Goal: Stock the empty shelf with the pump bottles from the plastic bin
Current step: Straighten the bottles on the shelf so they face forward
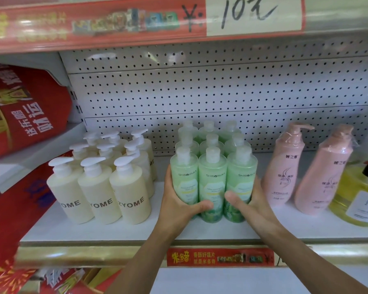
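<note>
- Price card (pixel 249 13) on the upper shelf edge: handwritten "¥: 10元".
- Cream pump bottles (pixel 132 200): "ZYOME" in dark capitals, cut to "YOME" and "OME" on two of the front three.
- Green bottles (pixel 212 187): "SHIROIRUKA"; the smaller print is unreadable.
- Red strip (pixel 219 257) on the lower shelf edge: "米多奇", "就是米多奇".
- Red packaging (pixel 36 119), left: "财运".
- Pink bottles (pixel 285 172): characters too blurred to read.
</note>
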